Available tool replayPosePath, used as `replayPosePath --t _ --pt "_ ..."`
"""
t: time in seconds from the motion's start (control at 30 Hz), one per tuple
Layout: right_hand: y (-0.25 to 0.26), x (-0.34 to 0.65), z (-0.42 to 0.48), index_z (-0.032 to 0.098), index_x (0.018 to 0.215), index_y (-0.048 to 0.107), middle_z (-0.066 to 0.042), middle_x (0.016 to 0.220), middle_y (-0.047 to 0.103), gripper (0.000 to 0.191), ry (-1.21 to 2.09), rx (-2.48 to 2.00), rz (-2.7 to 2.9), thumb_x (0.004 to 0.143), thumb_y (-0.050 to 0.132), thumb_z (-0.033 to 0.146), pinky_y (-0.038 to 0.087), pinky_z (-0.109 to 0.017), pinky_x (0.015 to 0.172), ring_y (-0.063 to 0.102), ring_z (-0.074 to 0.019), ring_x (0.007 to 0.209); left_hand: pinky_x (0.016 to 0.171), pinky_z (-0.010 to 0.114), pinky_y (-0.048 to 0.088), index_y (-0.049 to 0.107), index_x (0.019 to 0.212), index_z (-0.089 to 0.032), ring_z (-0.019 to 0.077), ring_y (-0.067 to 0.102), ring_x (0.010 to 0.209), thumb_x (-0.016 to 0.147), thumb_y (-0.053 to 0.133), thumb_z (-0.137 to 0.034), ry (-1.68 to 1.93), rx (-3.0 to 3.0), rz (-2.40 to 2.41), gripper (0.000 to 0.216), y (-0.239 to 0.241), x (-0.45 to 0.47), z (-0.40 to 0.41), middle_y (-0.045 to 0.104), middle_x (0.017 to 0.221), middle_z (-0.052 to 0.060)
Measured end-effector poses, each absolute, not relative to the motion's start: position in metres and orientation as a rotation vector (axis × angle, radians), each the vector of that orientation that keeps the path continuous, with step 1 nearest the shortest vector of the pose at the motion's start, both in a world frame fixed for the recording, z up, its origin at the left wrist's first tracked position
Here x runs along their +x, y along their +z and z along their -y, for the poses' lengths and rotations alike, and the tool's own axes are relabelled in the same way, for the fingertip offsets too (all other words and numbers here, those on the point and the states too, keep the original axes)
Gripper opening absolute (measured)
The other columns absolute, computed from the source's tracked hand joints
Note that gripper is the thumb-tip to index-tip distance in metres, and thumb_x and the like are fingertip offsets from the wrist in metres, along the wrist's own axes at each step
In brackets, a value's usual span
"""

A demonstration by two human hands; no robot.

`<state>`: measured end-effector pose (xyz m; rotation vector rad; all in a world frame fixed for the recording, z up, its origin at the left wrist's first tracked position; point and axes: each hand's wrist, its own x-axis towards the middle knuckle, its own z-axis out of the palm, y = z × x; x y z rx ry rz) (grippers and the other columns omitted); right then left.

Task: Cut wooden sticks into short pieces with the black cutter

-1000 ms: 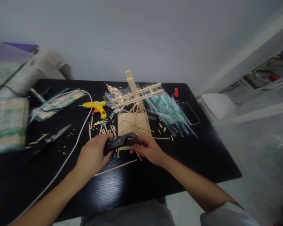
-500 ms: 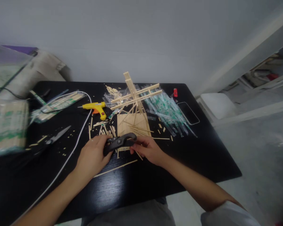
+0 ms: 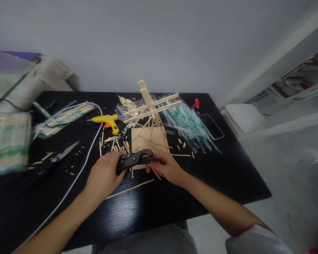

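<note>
My left hand (image 3: 104,175) is closed round the handles of black cutting pliers (image 3: 134,158), held just above the black table (image 3: 228,176). My right hand (image 3: 165,166) pinches a thin wooden stick (image 3: 156,174) at the pliers' jaws. Right behind both hands stands a windmill-like model of wooden sticks (image 3: 149,113) on a square stick base (image 3: 148,138). Short cut stick pieces (image 3: 116,143) lie scattered round the base, and a long stick (image 3: 129,188) lies under my hands.
A yellow glue gun (image 3: 107,121) with a white cable (image 3: 76,173) lies left of the model. Scissors (image 3: 60,154) lie further left, by packs of chopsticks (image 3: 7,141). Wrapped chopsticks (image 3: 190,123), a phone (image 3: 212,126) and a small red object (image 3: 196,103) are on the right.
Hardly anything has moved. The view shifted slightly; both hands stay at the pliers and the stick.
</note>
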<state>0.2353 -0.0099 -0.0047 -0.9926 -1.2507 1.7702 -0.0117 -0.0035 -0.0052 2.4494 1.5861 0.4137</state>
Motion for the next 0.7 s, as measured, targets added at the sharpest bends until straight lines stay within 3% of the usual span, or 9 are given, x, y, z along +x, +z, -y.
replayPosePath --t 0.7 --pt "-0.0039 0.2346 0.0106 0.015 0.082 0.07 0.001 0.068 0.064 0.027 1.785 -1.016 1.224 0.087 0.071 0.042 0.023 -0.022 0.044 0.036 -0.0055 0.045 0.078 0.04 0.052 0.06 0.105 -0.018 0.0308 0.068 0.088 0.088 0.054 -0.026 0.267 2.446 -1.642 0.02 -0.0039 -0.0108 0.0033 0.07 0.099 0.011"
